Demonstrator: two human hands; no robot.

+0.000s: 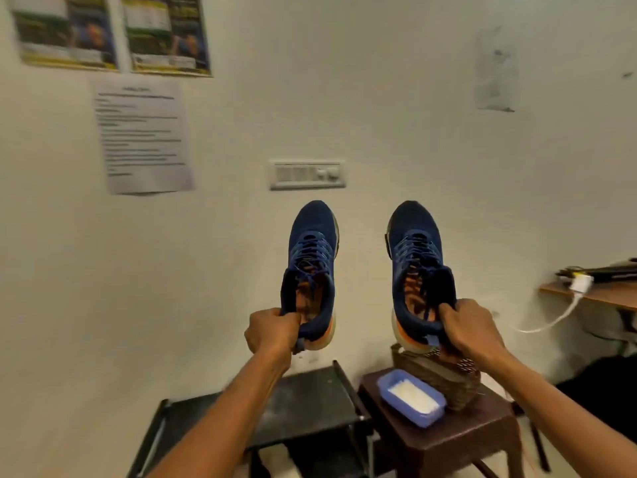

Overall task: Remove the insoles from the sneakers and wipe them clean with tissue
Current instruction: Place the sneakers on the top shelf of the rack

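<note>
I hold two navy sneakers up in the air in front of the wall, toes pointing up and away. My left hand grips the heel collar of the left sneaker. My right hand grips the heel collar of the right sneaker. Orange insoles show inside both shoe openings: the left insole and the right insole. A blue tray with white tissue lies on the brown stool below my right hand.
A black metal stool stands below the left sneaker, next to a brown plastic stool carrying a woven basket. At the right a wooden shelf has a white charger cable hanging. A switchboard and papers are on the wall.
</note>
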